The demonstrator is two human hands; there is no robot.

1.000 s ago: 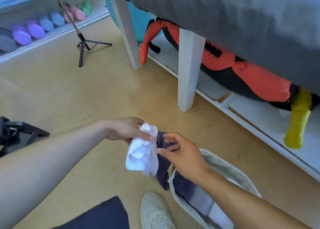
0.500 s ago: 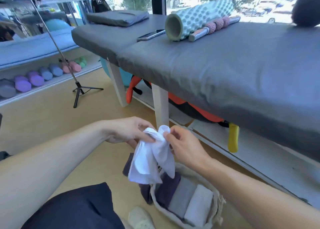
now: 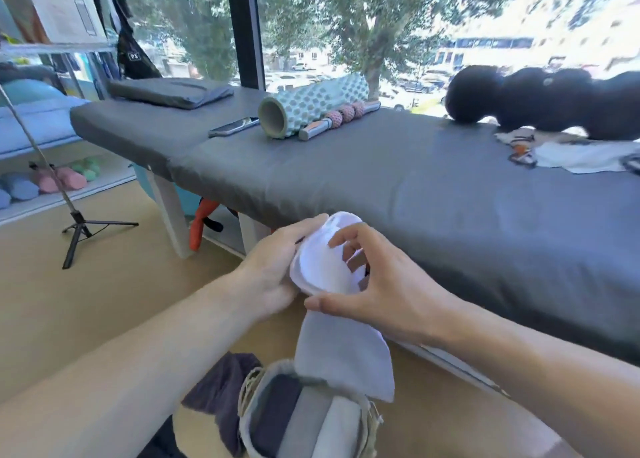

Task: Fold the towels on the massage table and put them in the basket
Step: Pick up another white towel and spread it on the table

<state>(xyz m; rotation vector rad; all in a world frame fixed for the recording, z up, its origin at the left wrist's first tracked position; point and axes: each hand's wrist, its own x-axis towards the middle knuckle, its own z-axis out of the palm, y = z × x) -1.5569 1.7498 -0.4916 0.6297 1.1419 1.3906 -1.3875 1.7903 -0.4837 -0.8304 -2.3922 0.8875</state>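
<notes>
I hold a white towel (image 3: 337, 350) in front of the grey massage table (image 3: 433, 194), above the basket (image 3: 249, 385) on the floor. My left hand (image 3: 273, 270) grips its bunched top from the left. My right hand (image 3: 377, 284) pinches the same bunch from the right, fingers curled into the folds. The towel's lower part hangs down over the basket rim. Inside the basket lie folded dark, grey and white towels (image 3: 304, 419). A dark purple towel (image 3: 221, 388) is draped over the basket's left side. Another white towel (image 3: 581, 156) lies flat on the table at the far right.
On the table sit a teal foam roller (image 3: 311, 109), a beaded massage stick (image 3: 337, 118), a phone (image 3: 233, 126), a grey pillow (image 3: 173, 92) and a black knobbed roller (image 3: 540, 101). A tripod (image 3: 79, 225) stands on the wooden floor at left, near a shelf of dumbbells (image 3: 45, 184).
My view has risen from the floor and basket to the table top. The white towel came up with both hands, and my right hand now grips its bunched top.
</notes>
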